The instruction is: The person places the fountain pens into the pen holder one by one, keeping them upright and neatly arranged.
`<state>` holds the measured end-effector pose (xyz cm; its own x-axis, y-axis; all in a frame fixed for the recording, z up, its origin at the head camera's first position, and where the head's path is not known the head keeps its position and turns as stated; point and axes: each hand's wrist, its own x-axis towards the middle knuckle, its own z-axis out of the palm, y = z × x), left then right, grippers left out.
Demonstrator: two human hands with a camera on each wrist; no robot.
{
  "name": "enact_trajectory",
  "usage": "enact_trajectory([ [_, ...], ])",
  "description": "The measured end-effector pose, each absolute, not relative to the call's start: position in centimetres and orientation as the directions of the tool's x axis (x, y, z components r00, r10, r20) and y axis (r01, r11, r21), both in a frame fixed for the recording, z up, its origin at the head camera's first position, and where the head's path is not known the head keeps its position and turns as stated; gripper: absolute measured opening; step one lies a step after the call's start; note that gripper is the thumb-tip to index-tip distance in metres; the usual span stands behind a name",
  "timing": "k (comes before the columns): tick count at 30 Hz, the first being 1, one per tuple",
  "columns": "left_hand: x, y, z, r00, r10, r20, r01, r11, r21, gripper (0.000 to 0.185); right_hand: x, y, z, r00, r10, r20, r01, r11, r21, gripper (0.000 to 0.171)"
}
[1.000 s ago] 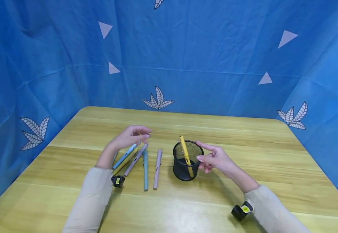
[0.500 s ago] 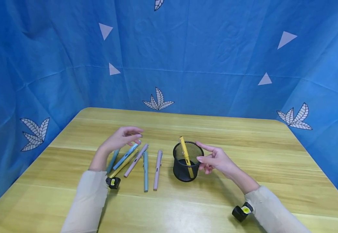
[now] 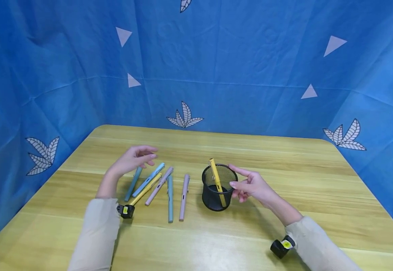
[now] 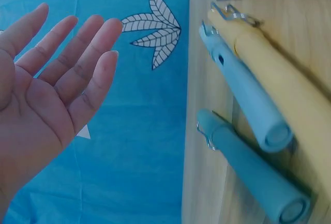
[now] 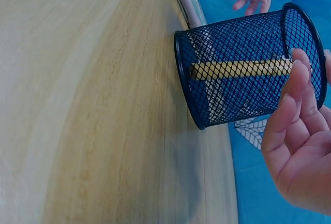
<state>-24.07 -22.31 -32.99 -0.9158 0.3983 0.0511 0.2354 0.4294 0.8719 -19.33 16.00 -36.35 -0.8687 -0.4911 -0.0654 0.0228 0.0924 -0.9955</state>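
Observation:
My right hand (image 3: 250, 185) holds the rim of a black mesh pen holder (image 3: 213, 199), thumb at its near side and index finger along its far side. One yellow pen (image 3: 215, 175) leans inside the holder, its capped end above the rim. Over the pens on the left hovers my left hand (image 3: 132, 160), fingers relaxed and nothing in them; the left wrist view shows its palm (image 4: 41, 105) bare. Beneath and beside it lie a teal pen (image 3: 133, 184), a light blue pen (image 3: 148, 180), a second yellow pen (image 3: 145, 189) and a lavender pen (image 3: 159, 186).
Between that group and the holder, another teal pen (image 3: 170, 199) and another lavender pen (image 3: 184, 197) lie roughly parallel. Everything stands on a wooden table (image 3: 284, 158) backed by a blue patterned cloth (image 3: 244, 67). Each wrist carries a small black camera (image 3: 126, 211).
My left hand has drawn back leftward above the pens, uncovering the leftmost teal pen and more of the yellow one. My right hand and the pen holder have stayed in place.

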Motion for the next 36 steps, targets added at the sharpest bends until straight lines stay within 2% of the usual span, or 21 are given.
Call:
enact_trajectory([
  [11, -24.2, -23.7, -32.8, -0.910, 0.414, 0.009, 0.231, 0.489, 0.841, 0.041, -19.3, 16.0, -36.2, -0.870, -0.489, -0.064, 0.018, 0.099, -0.995, 0.068],
  [36, -24.5, -26.1, -34.1, -0.901, 0.426, -0.079, 0.268, 0.692, 0.671, 0.038, -19.3, 16.1, -36.3, -0.868, -0.493, -0.063, 0.011, 0.107, -0.994, 0.069],
])
